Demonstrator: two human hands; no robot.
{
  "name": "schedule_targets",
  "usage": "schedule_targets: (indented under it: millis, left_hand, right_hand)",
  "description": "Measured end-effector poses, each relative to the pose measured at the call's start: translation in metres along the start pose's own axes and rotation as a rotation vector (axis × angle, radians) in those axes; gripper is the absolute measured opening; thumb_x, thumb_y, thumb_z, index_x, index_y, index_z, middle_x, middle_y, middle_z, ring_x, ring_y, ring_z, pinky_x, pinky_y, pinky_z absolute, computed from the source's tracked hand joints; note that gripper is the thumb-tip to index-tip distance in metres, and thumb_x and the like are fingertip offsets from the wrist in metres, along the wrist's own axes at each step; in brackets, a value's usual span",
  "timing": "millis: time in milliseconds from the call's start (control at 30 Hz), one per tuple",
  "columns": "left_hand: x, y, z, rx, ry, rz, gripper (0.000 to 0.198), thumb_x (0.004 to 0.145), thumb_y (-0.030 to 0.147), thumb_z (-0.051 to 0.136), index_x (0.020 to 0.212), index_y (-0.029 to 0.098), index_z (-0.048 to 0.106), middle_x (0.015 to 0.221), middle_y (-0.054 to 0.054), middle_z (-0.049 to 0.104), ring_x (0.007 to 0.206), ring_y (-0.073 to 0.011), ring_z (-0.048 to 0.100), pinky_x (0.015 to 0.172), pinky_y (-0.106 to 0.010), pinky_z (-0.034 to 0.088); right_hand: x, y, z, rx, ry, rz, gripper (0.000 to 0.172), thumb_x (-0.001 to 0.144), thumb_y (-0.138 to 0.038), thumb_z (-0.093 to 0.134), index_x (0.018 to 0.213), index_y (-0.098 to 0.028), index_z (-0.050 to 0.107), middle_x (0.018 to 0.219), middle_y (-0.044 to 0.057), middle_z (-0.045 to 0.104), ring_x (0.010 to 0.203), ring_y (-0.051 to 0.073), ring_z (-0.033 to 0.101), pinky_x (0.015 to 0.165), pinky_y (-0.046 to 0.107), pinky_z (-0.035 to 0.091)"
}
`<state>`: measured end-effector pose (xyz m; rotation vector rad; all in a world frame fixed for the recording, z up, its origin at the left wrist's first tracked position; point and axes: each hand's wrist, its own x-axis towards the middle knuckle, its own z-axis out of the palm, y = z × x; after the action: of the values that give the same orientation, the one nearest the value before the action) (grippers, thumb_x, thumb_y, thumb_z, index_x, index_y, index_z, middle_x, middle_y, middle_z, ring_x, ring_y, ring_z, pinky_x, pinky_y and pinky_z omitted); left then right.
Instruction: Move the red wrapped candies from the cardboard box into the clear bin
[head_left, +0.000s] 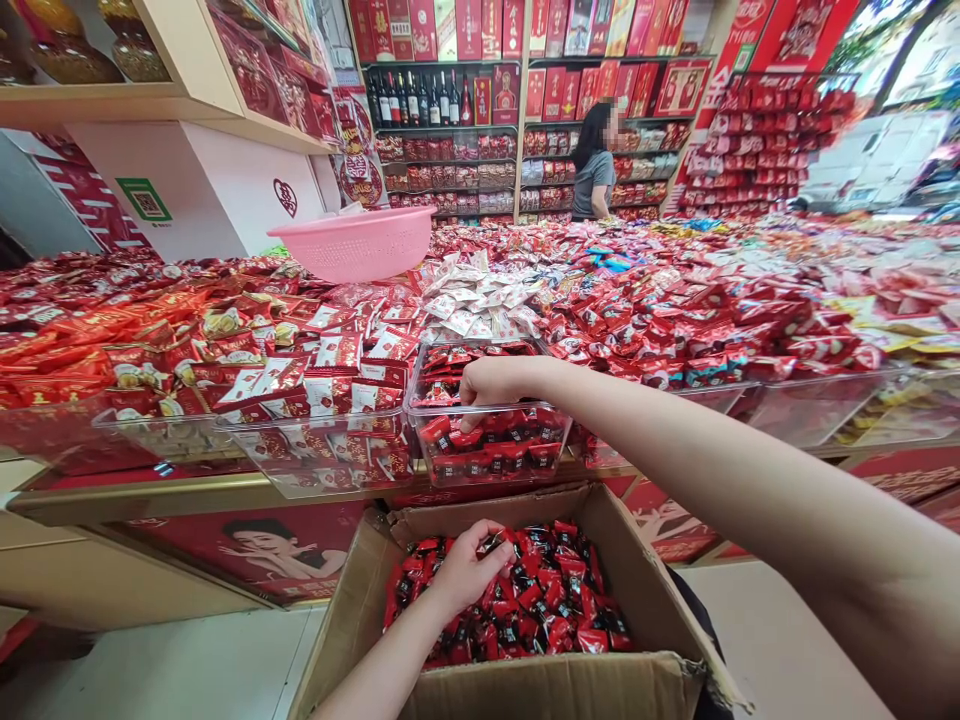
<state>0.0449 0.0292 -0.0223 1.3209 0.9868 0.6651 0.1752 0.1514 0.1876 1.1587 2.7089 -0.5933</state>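
Across the middle of the frame, the long display counter (217, 500) is heaped from side to side with packets (337, 350). Down at bottom centre, the cardboard box (577, 690) is parked in front of it, and a big loose load is held inside. Upper left of centre, a pink basket (352, 245) is perched on the heap. And here, right at the centre, is the clear bin (435, 410): tidy rows are already laid along its front wall, and more pieces are seen toward its back. Well under way, it is judged, but not finished, with plenty left in the box. Into the bin the right hand (499, 380) is dipped, its fingers bent downward; whether anything is gripped cannot be told. Lower centre, the left hand (469, 570) is laid on the load in the box, fingers curled and thumb near them; whether a piece is pinched there cannot be told either. Smallest of all, the red-and-black wrapped sweets (555, 580) are found in both box and bin.
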Motion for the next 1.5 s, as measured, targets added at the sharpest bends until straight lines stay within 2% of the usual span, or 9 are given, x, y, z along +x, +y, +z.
schedule_targets:
  millis: [200, 367, 500, 600, 800, 1033, 1333, 1500]
  left_hand:
    - [-0.001, -0.001, -0.001, 0.001, 0.003, -0.001, 0.026, 0.068, 0.038, 0.053, 0.085, 0.019, 0.048, 0.066, 0.002, 0.06, 0.059, -0.0123, 0.056, 0.059, -0.024, 0.042]
    - [0.0, 0.0, -0.001, 0.002, -0.008, -0.005, 0.028, 0.068, 0.039, 0.053, 0.086, 0.019, 0.048, 0.069, 0.0, 0.062, 0.06, -0.0132, 0.057, 0.06, -0.025, 0.042]
    - [0.001, -0.001, 0.0, 0.003, -0.011, -0.007, 0.027, 0.069, 0.039, 0.053, 0.086, 0.019, 0.048, 0.07, 0.0, 0.061, 0.06, -0.0126, 0.056, 0.06, -0.025, 0.042]
    - [0.0, -0.001, -0.001, -0.006, -0.01, -0.008, 0.026, 0.069, 0.038, 0.053, 0.086, 0.019, 0.048, 0.068, 0.001, 0.06, 0.059, -0.0123, 0.056, 0.06, -0.025, 0.042]
    - [-0.001, 0.0, -0.001, -0.017, -0.008, -0.009, 0.025, 0.069, 0.036, 0.053, 0.085, 0.018, 0.048, 0.065, 0.003, 0.058, 0.058, -0.0113, 0.055, 0.058, -0.023, 0.041]
    - [0.0, 0.0, 0.0, -0.018, -0.008, -0.011, 0.026, 0.068, 0.038, 0.054, 0.083, 0.018, 0.047, 0.066, 0.001, 0.059, 0.056, -0.0115, 0.055, 0.057, -0.024, 0.042]
    - [-0.001, -0.004, -0.003, -0.033, -0.013, 0.02, 0.025, 0.069, 0.038, 0.052, 0.083, 0.017, 0.048, 0.065, 0.001, 0.059, 0.057, -0.0115, 0.055, 0.058, -0.024, 0.042]
    - [-0.001, -0.003, -0.002, -0.051, -0.021, 0.008, 0.025, 0.069, 0.037, 0.053, 0.082, 0.017, 0.048, 0.064, 0.001, 0.059, 0.055, -0.0108, 0.054, 0.057, -0.024, 0.041]
  right_hand:
    - [-0.009, -0.005, -0.006, -0.094, 0.107, 0.023, 0.031, 0.062, -0.042, 0.055, 0.075, -0.016, 0.065, 0.064, 0.001, 0.061, 0.053, 0.01, 0.049, 0.047, 0.02, 0.032]
    - [-0.02, -0.006, -0.01, -0.222, 0.036, 0.134, 0.022, 0.063, -0.023, 0.056, 0.082, -0.016, 0.065, 0.064, 0.003, 0.063, 0.052, 0.011, 0.052, 0.051, 0.021, 0.035]
    - [-0.024, -0.008, -0.009, -0.287, 0.008, 0.133, 0.024, 0.062, -0.017, 0.055, 0.084, -0.015, 0.065, 0.069, 0.005, 0.063, 0.057, 0.013, 0.054, 0.053, 0.023, 0.036]
    - [-0.032, -0.01, -0.011, -0.27, -0.02, 0.187, 0.025, 0.062, -0.013, 0.053, 0.084, -0.015, 0.065, 0.073, 0.006, 0.063, 0.057, 0.013, 0.052, 0.051, 0.023, 0.035]
    - [-0.048, -0.003, -0.016, -0.114, -0.084, 0.219, 0.028, 0.064, -0.017, 0.05, 0.089, -0.019, 0.062, 0.064, 0.001, 0.059, 0.047, 0.008, 0.044, 0.046, 0.021, 0.032]
    - [-0.054, 0.01, -0.012, 0.011, -0.072, 0.173, 0.022, 0.065, -0.024, 0.052, 0.084, -0.019, 0.063, 0.063, -0.001, 0.057, 0.05, 0.007, 0.043, 0.046, 0.019, 0.032]
    - [-0.048, 0.013, -0.018, 0.081, -0.283, 0.26, 0.029, 0.061, -0.039, 0.058, 0.08, -0.017, 0.063, 0.048, -0.004, 0.046, 0.04, 0.005, 0.036, 0.043, 0.021, 0.032]
    - [-0.045, 0.012, -0.02, 0.148, -0.383, 0.281, 0.035, 0.063, -0.043, 0.055, 0.087, -0.018, 0.06, 0.057, -0.002, 0.053, 0.04, 0.004, 0.035, 0.043, 0.02, 0.032]
